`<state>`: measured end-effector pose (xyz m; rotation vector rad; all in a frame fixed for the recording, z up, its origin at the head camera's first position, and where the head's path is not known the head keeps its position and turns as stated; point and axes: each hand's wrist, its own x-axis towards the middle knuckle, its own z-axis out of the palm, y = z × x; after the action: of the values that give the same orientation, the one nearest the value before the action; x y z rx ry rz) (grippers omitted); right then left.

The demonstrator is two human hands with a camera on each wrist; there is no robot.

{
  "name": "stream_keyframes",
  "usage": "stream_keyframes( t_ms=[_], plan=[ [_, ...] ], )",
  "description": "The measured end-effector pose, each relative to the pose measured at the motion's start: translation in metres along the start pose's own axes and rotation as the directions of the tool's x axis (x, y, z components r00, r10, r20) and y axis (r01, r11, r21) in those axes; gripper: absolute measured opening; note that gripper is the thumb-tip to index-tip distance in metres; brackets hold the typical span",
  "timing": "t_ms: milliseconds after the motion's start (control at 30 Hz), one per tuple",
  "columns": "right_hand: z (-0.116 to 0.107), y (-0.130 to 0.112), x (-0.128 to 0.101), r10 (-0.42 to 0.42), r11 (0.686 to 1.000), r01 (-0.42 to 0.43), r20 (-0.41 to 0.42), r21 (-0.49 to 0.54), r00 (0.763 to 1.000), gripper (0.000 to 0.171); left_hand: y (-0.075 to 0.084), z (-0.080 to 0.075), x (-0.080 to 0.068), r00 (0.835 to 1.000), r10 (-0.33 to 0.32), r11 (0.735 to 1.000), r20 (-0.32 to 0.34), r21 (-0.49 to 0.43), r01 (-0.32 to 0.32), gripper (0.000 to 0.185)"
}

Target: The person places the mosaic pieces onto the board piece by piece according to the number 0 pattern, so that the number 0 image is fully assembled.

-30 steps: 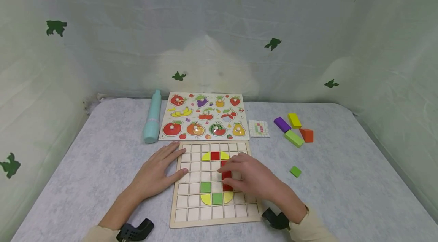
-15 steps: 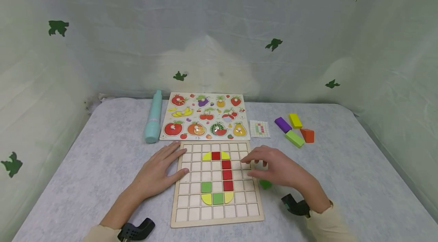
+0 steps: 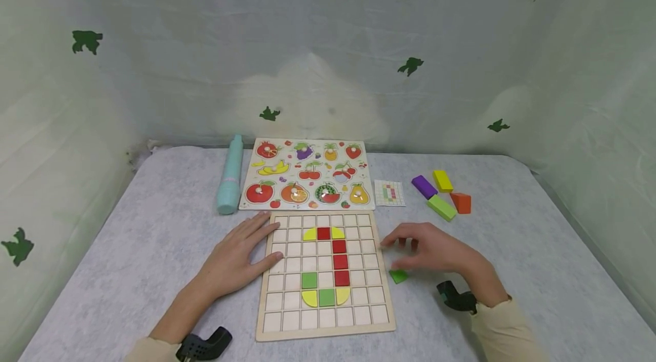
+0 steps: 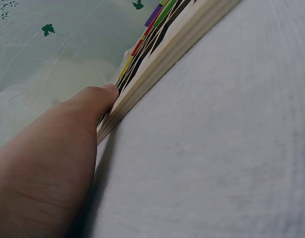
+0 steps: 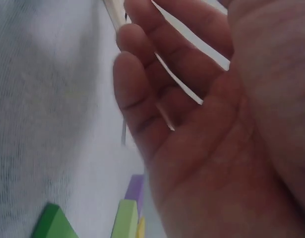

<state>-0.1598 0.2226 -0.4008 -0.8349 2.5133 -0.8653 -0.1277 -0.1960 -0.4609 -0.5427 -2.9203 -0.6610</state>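
Observation:
My left hand (image 3: 237,256) rests with spread fingers on the left edge of a wooden grid board (image 3: 263,325). In the left wrist view the thumb (image 4: 100,99) lies at the board's side. A line of red squares (image 3: 340,262) runs down the grid, with yellow quarter-rounds (image 3: 310,297) and green squares (image 3: 326,297) around it. My right hand (image 3: 435,248) is just off the board's right side, fingers loosely bent, holding nothing. Its thumb is close over a loose green square piece (image 3: 398,276). The right wrist view shows the bare palm (image 5: 207,148).
Behind the grid lies a fruit puzzle board (image 3: 307,197), with a turquoise bottle-shaped object (image 3: 229,180) on its left and a small pattern card (image 3: 389,193) on its right. Purple (image 3: 423,186), yellow (image 3: 442,181), light green (image 3: 441,208) and orange blocks (image 3: 460,202) lie farther right.
My right hand has left the red squares and moved right, off the board. A loose green piece there has come into view, while another farther right is now hidden. My left hand stays put.

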Motion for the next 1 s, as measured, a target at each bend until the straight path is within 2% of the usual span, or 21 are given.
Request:
stream_keyframes(
  t_ms=[467, 667, 800, 1000],
  plan=[
    [0.0006, 0.0067, -0.0027, 0.087, 0.996, -0.090, 0.115, 0.020, 0.990, 0.047, 0.0002, -0.0002, 0.0001, 1.000, 0.001, 1.000, -0.002, 0.001, -0.001, 0.069],
    [0.0029, 0.0085, 0.0006, 0.075, 0.997, -0.077, 0.079, 0.013, 0.994, 0.034, -0.0003, -0.0005, -0.0004, 1.000, -0.003, 1.000, 0.000, -0.002, 0.003, 0.069],
    [0.0040, 0.0083, 0.0033, 0.064, 0.997, -0.064, 0.026, -0.033, 0.998, 0.024, -0.0004, -0.0004, -0.0005, 1.000, -0.002, 1.000, 0.001, -0.004, 0.002, 0.069],
    [0.0018, 0.0054, 0.0028, 0.095, 0.991, -0.094, 0.000, -0.093, 0.996, 0.034, -0.0002, -0.0006, -0.0004, 1.000, 0.002, 1.000, -0.001, -0.001, -0.002, 0.069]
  ],
)
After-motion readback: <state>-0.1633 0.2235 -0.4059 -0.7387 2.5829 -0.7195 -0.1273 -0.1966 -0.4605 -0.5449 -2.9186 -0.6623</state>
